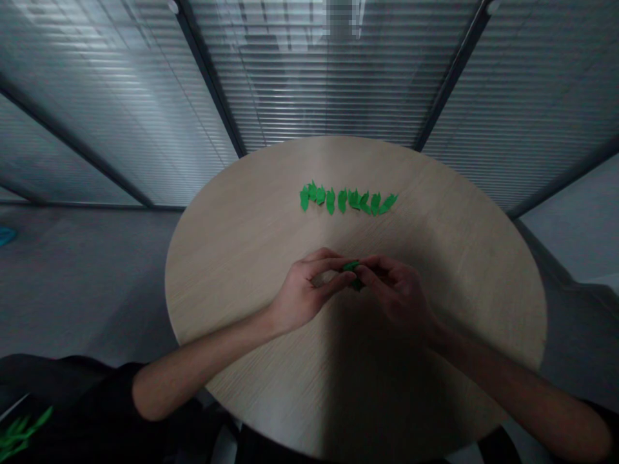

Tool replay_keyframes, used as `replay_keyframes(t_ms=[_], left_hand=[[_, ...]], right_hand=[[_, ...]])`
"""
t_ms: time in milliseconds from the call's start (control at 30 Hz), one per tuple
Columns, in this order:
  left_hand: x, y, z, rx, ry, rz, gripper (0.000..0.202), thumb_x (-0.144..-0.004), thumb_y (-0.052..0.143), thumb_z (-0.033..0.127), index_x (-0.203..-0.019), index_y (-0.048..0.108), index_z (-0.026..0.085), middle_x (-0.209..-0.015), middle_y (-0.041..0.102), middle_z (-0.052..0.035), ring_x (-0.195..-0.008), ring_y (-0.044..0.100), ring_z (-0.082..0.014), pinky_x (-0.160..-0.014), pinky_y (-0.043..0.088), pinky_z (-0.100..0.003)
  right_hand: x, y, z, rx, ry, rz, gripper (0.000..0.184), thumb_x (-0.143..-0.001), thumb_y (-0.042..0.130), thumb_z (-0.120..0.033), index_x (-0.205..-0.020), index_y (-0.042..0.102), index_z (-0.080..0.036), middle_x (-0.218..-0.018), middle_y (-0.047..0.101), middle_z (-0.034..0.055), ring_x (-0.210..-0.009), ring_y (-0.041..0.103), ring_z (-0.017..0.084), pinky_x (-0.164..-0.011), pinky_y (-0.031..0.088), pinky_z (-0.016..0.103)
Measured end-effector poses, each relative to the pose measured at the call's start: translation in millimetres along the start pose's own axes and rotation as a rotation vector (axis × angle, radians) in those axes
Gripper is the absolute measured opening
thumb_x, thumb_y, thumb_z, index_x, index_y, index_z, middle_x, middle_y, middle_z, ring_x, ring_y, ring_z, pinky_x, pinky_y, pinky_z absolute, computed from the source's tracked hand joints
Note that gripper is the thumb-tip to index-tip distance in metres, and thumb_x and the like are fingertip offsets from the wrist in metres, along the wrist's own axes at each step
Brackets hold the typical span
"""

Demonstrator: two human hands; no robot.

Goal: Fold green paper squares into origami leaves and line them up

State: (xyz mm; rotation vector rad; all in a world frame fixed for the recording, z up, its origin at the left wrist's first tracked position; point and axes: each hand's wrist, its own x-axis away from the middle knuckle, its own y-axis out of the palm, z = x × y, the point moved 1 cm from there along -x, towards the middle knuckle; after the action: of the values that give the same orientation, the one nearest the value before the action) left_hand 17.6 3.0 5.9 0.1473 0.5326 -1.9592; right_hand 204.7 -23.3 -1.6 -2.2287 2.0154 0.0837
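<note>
Both my left hand [309,290] and my right hand [394,293] pinch a small folded piece of green paper [352,265] between their fingertips, above the middle of a round light-wood table [459,270]. Much of the piece is hidden by my fingers. Farther from me, a row of several folded green paper shapes [345,198] lies on the tabletop. The row runs from left to right, with the pieces close together or overlapping, well beyond both hands.
At the lower left, a bunch of green strips [19,433] lies against something dark. A small blue object [6,236] sits on the grey floor at the far left. Glass panels with slatted blinds and dark frames stand behind the table.
</note>
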Motion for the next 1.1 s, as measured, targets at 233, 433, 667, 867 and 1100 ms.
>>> replay_keyframes(t_ms=[233, 433, 667, 867, 1100], left_hand=[[-0.5, 1.3, -2.0, 0.038, -0.038, 0.017, 0.016, -0.097, 0.069, 0.024, -0.101, 0.083, 0.018, -0.093, 0.074, -0.0083, -0.086, 0.069, -0.019, -0.08, 0.054, -0.034], [-1.6, 0.3, -0.6, 0.102, -0.132, 0.013, 0.017, -0.096, 0.069, 0.026, -0.091, 0.082, 0.016, -0.084, 0.073, -0.0057, -0.078, 0.065, -0.0159, -0.071, 0.05, -0.029], [-5.2, 1.3, -5.2, 0.333, -0.333, 0.001, 0.015, -0.088, 0.074, 0.029, -0.087, 0.076, 0.013, -0.074, 0.073, -0.003, -0.065, 0.064, -0.0119, -0.062, 0.051, -0.024], [-6.0, 3.7, -7.6, 0.369, -0.345, 0.019, 0.02, -0.083, 0.081, 0.031, -0.085, 0.07, 0.014, -0.065, 0.069, 0.0002, -0.059, 0.063, -0.0112, -0.058, 0.051, -0.023], [-3.8, 2.6, -4.3, 0.273, -0.308, -0.044, 0.025, -0.092, 0.072, 0.038, -0.091, 0.072, 0.013, -0.074, 0.072, -0.0032, -0.065, 0.065, -0.0129, -0.06, 0.05, -0.023]], right_hand=[[0.3, -1.1, 2.7, 0.089, 0.049, 0.058, 0.028, -0.091, 0.073, -0.045, -0.084, 0.075, -0.017, -0.075, 0.075, 0.0044, -0.066, 0.069, 0.015, -0.061, 0.056, 0.026], [-1.1, -2.8, 6.7, 0.133, 0.035, 0.064, 0.028, -0.091, 0.074, -0.046, -0.086, 0.07, -0.019, -0.076, 0.07, 0.0017, -0.065, 0.065, 0.013, -0.06, 0.054, 0.025], [-2.5, -2.0, 1.8, 0.075, 0.031, -0.009, 0.021, -0.093, 0.071, -0.039, -0.098, 0.07, -0.018, -0.08, 0.071, 0.0014, -0.065, 0.067, 0.012, -0.062, 0.056, 0.025], [-3.9, -2.4, -0.9, -0.047, 0.111, -0.059, 0.03, -0.088, 0.075, -0.047, -0.089, 0.07, -0.017, -0.077, 0.072, 0.0033, -0.064, 0.068, 0.014, -0.061, 0.06, 0.028], [-4.3, -2.7, 2.9, -0.088, 0.164, 0.006, 0.03, -0.087, 0.076, -0.046, -0.091, 0.068, -0.018, -0.08, 0.073, 0.0033, -0.07, 0.074, 0.017, -0.067, 0.061, 0.03]])
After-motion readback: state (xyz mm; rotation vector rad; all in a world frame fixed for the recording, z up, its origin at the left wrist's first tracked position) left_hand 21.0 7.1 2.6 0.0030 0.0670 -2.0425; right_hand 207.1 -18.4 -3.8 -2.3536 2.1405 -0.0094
